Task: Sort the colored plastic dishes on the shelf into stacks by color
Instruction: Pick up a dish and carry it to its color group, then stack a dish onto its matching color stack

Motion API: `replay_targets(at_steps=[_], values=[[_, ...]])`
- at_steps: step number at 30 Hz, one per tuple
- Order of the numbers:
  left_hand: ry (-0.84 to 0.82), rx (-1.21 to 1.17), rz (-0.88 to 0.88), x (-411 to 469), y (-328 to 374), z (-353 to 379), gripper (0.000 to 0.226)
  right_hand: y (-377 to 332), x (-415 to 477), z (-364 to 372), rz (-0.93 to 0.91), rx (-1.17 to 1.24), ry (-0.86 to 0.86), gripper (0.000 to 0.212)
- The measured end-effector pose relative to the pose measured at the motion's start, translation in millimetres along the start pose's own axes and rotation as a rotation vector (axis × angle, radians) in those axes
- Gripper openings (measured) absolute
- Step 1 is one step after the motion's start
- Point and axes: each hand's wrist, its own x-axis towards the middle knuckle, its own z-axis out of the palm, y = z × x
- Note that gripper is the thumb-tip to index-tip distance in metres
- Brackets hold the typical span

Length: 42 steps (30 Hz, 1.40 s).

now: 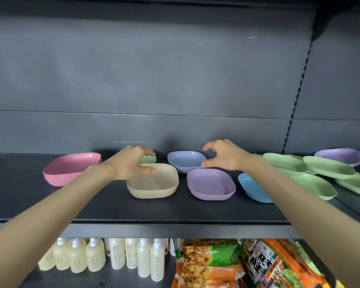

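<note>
Dishes (328, 167) are lying scattered along the shelf (92, 204). The periwinkle dish (185, 161) is sitting just left of the right hand (227, 155), the nearer one, which is hovering spread wide and empty. The left hand (129, 163) is arching, loosely curled and empty, over the beige dish (154, 183).

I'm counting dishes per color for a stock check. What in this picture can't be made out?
All in the head view:
- The green dish at the back: mostly hidden behind the left hand.
- The blue dish: its right part is covered by the right forearm.
- The green pile and far purple dish: cut off by the right edge.
- The pink dish: whether others nest under it cannot be told.
</note>
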Motion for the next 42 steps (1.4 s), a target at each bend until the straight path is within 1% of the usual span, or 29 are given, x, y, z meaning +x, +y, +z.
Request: replay_targets(at_steps=[5,11,17,21,26,30,36,39,42], values=[[0.05,0.021,0.145,36,71,-13,0.061,41,-28,-53,0.038,-0.145,0.105,0.062],[0.105,0.115,0.3,71,175,-11,0.066,110,-81,-109,0.088,-0.176,0.208,0.063],[0.107,0.193,0.335,87,271,12,0.07,180,-132,-151,0.13,-0.23,0.208,0.066],[0.091,0.219,0.32,93,312,35,0.071,222,-158,-162,0.134,-0.254,0.2,0.065],[0.049,0.224,0.29,102,344,51,0.07,259,-167,-167,0.154,-0.23,0.143,0.067],[0.048,0.232,0.274,117,356,53,0.071,279,-157,-167,0.134,-0.206,0.14,0.066],[0.005,0.182,0.239,148,350,75,0.071,311,-129,-153,0.137,-0.164,0.1,0.065],[-0.018,0.129,0.246,171,343,95,0.07,329,-116,-144,0.156,-0.152,0.067,0.065],[-0.037,0.037,0.264,198,338,115,0.071,351,-105,-140,0.183,-0.144,0.035,0.07]])
